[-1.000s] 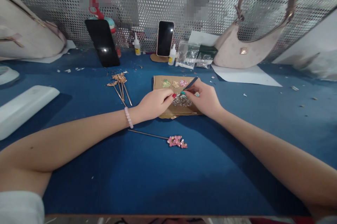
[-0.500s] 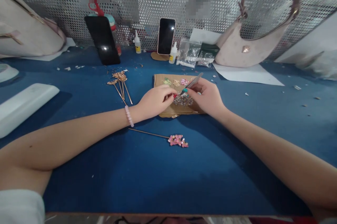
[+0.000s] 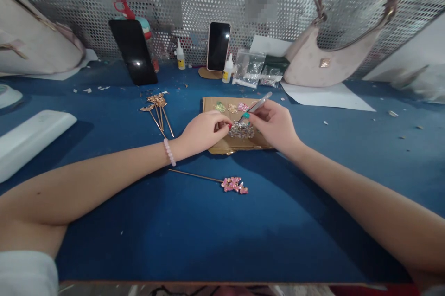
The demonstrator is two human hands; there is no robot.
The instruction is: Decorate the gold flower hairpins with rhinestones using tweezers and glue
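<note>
Tweezers (image 3: 260, 102) slant above the cardboard (image 3: 219, 146), long axis running from upper right to lower left, pointing down-left. From the left: gold hairpins (image 3: 158, 100) lie bunched; white bottles (image 3: 181, 54) carry yellow labels (image 3: 181, 63) too small to read; the left hand (image 3: 203, 132) curls narrow, whether gripping anything I cannot tell; a pink-flowered hairpin (image 3: 233, 184) lies between the cardboard and the near edge of the blue table (image 3: 222, 240), room around it; silvery stones (image 3: 241, 131) spread on the cardboard; the right hand (image 3: 278, 124) pinches the tweezers.

Left grip (image 3: 204, 131) curled, right grip (image 3: 277, 125) pinching (nearby)
</note>
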